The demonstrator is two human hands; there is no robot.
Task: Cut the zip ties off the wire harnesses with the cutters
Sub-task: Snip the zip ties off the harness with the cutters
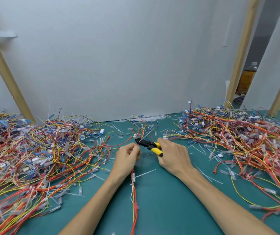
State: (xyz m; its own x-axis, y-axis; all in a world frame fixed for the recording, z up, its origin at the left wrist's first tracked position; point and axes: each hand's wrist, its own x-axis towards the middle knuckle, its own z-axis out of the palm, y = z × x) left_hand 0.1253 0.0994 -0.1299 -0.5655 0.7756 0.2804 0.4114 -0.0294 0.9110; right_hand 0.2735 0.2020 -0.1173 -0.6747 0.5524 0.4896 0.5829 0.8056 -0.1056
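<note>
Cutters [150, 145] in R hand [173, 156]

Even, diffuse overhead light; soft faint shadows, no glare. Wide-angle bowing at edges; slight softness throughout, compression blur.

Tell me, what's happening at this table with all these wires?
A person is trimming zip ties off wire harnesses. The left hand pinches one harness upright, while the right hand brings yellow-handled cutters to it just above the fingers. Big tangled piles lie on either side of the green mat.
</note>
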